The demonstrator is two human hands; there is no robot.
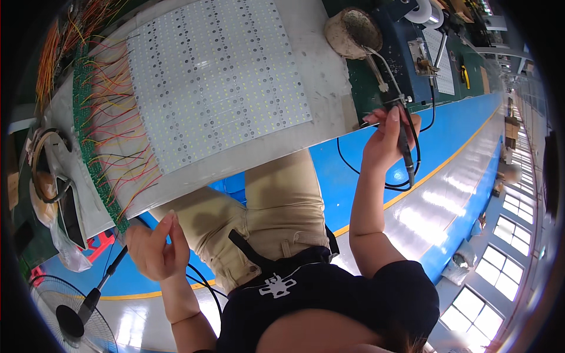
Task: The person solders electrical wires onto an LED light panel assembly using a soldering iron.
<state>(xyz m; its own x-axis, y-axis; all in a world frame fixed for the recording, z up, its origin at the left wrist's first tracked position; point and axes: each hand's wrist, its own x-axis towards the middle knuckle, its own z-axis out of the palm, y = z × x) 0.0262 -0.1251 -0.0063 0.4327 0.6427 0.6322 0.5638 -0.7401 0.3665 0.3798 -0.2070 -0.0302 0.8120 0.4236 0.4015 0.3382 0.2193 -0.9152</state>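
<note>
While right hand (385, 138) grips soldering iron (405, 150), pot (352, 32) sits near.

Black-handled soldering iron (405, 147) with trailing black cord, gripped upright and slightly tilted in the right hand (385, 138) just off the desk edge (329, 138), metal tip up near a round sponge holder; thin wire, barely visible, pinched in the left hand (156, 247) below the desk.

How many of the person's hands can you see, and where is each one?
2. The right hand is raised at the table's right edge, holding a soldering iron. The left hand is below the table's front edge, fingers curled.
</note>
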